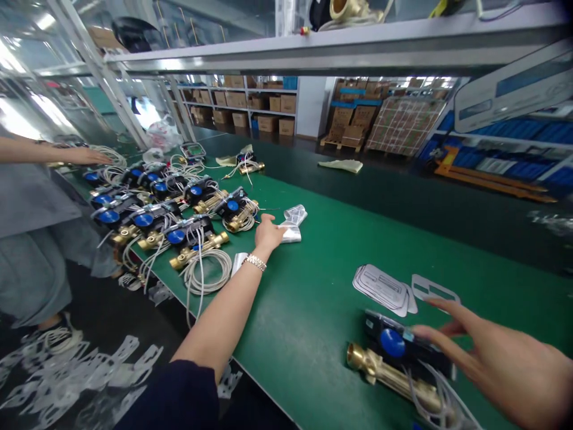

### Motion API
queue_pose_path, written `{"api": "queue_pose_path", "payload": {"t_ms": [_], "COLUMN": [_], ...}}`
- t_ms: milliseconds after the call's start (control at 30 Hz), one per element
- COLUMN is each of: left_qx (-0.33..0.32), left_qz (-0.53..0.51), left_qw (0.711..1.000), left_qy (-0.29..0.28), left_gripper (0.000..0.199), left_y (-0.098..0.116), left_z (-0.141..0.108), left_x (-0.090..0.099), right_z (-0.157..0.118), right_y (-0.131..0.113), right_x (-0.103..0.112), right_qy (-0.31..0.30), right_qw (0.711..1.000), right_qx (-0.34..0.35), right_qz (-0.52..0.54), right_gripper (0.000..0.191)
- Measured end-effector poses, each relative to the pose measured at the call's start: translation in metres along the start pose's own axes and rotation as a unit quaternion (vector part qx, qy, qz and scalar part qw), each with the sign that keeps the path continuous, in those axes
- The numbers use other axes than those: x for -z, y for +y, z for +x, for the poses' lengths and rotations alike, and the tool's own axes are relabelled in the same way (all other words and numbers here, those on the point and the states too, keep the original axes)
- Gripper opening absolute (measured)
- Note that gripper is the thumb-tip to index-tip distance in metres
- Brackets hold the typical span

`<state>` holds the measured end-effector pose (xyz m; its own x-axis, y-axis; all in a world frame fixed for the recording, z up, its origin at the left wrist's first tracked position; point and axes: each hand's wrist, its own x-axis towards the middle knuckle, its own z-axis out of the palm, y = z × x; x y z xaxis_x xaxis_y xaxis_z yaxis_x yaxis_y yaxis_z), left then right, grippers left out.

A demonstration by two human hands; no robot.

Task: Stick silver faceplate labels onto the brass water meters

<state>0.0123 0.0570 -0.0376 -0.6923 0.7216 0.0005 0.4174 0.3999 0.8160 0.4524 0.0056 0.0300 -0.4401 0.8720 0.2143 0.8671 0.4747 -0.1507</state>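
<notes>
Left hand (268, 235) beside folded strips of transparent film (292, 233) on the green bench (322, 263), just right of a cluster of brass-and-black devices (176, 236) with blue discs and pale cables. Right hand (501, 352), blurred, thumb and fingers parted, at the black housing of a similar device (393, 344); flat grey panels (380, 288) lie just beyond. Far left, a co-worker's hand (87, 156) by coiled cable (110, 156).

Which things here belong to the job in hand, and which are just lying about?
Likely the job:
brass meter by the right hand
grey panels
clear film by the left hand

Seemingly lying about:
pale cloth
plastic scraps below
</notes>
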Motion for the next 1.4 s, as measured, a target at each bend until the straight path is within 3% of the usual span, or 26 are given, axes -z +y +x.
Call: {"api": "queue_pose_path", "payload": {"t_ms": [67,167,233,267,433,533,633,833,933,1200,1400], "left_qx": [-0.01,-0.028,-0.046,-0.057,-0.096,-0.095,-0.068,-0.028,-0.026,-0.032,-0.037], "left_qz": [-0.059,-0.152,-0.204,-0.225,-0.284,-0.308,-0.326,-0.346,-0.354,-0.347,-0.296], "left_qw": [0.998,0.986,0.971,0.963,0.927,0.912,0.906,0.912,0.912,0.915,0.94], "left_qy": [-0.009,-0.059,-0.112,-0.139,-0.227,-0.255,-0.261,-0.219,-0.206,-0.201,-0.169], "left_gripper": [0.038,0.035,0.031,0.029,0.027,0.029,0.037,0.045,0.044,0.043,0.044], "left_y": [-0.003,-0.005,-0.004,-0.003,-0.001,-0.002,-0.004,-0.007,-0.006,-0.004,-0.008], "left_z": [-0.008,-0.028,-0.041,-0.046,-0.058,-0.059,-0.058,-0.054,-0.054,-0.056,-0.053], "left_x": [-0.01,-0.023,-0.03,-0.032,-0.04,-0.045,-0.049,-0.05,-0.047,-0.047,-0.052], "right_z": [0.031,0.092,0.132,0.149,0.198,0.204,0.202,0.19,0.187,0.177,0.182], "right_y": [-0.013,-0.043,-0.062,-0.07,-0.096,-0.103,-0.112,-0.123,-0.124,-0.126,-0.127], "right_x": [0.01,0.005,-0.014,-0.027,-0.087,-0.106,-0.111,-0.103,-0.101,-0.097,-0.086], "right_qy": [-0.033,-0.101,-0.173,-0.188,-0.214,-0.214,-0.187,-0.033,0.006,0.042,0.044], "right_qw": [0.999,0.981,0.938,0.928,0.918,0.919,0.924,0.951,0.958,0.949,0.928], "right_qx": [0.014,0.101,0.112,0.107,0.067,0.045,0.041,0.102,0.142,0.231,0.238], "right_qz": [-0.006,0.129,0.279,0.303,0.328,0.328,0.332,0.289,0.248,0.209,0.285], "right_gripper": [0.051,0.039,0.037,0.034,0.023,0.028,0.027,0.016,0.009,0.012,0.01]}}
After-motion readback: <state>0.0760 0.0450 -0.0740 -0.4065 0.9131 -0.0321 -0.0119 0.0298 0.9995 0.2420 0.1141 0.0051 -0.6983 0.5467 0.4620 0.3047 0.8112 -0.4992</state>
